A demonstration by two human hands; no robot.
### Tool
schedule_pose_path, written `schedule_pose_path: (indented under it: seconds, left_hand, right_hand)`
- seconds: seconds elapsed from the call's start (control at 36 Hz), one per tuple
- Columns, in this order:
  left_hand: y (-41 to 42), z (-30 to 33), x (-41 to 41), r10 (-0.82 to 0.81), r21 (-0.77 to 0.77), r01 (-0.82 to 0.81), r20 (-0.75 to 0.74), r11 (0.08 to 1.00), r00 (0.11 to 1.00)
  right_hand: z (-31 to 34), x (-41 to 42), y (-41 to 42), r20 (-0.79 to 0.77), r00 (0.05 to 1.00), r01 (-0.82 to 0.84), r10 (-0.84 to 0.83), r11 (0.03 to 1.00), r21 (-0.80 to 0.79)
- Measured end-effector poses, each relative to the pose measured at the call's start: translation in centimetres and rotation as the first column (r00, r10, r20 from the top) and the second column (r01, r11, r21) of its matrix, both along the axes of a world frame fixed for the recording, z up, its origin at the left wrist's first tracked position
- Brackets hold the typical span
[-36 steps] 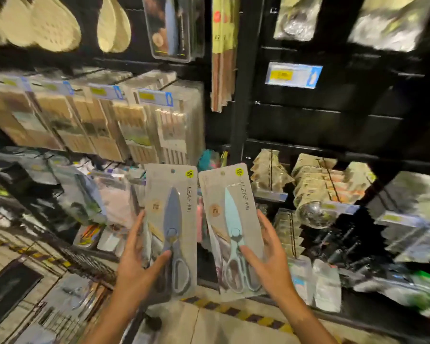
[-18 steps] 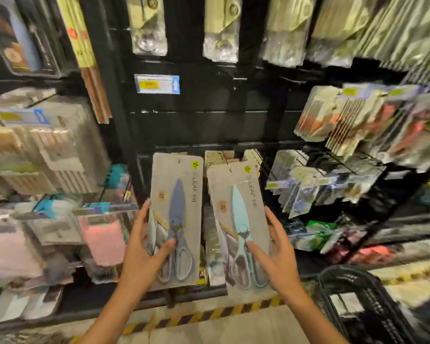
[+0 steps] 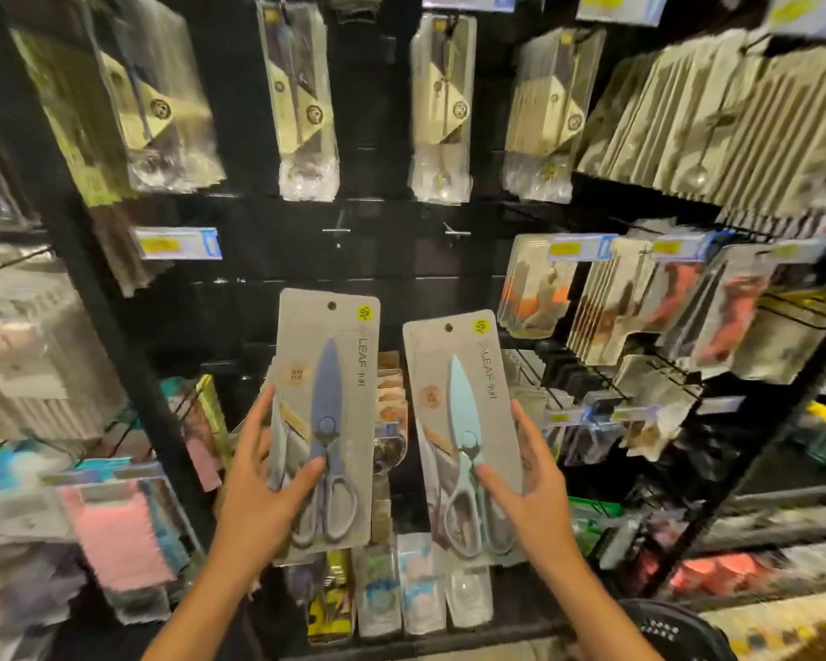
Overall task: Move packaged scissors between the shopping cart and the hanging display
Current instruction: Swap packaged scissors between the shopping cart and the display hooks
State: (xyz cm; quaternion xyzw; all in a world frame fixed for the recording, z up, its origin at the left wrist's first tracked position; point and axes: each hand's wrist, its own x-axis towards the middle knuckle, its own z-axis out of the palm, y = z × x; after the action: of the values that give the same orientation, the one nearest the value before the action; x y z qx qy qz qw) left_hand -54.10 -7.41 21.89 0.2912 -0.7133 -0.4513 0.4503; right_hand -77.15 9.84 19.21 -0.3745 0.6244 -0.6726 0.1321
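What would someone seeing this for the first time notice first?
Two carded scissors packs held up side by side at centre: the left hand holds the dark blue scissors pack, the right hand the light blue scissors pack. Above them, two bare display hooks jut from the black panel, amid crowded hanging packets.

"LEAF" runs vertically on the left scissors card (image 3: 327,417) and the right scissors card (image 3: 463,431); shelf tags are unreadable
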Motion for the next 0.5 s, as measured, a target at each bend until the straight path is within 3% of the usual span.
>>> schedule_pose_path:
  seconds: [0.25, 0.5]
  left_hand:
    - [-2.4, 1.3, -3.6, -0.035, -0.022, 0.035, -0.012, 0.999, 0.999]
    - [-6.9, 2.2, -5.8, -0.089, -0.046, 0.087, -0.045, 0.995, 0.995]
  right_hand:
    - [1.6, -4.3, -3.2, -0.041, 0.998, -0.044, 0.043, 0.999, -0.022]
    - [1.7, -6.2, -8.6, -0.049, 0.998, 0.022, -0.024, 0.998, -0.051]
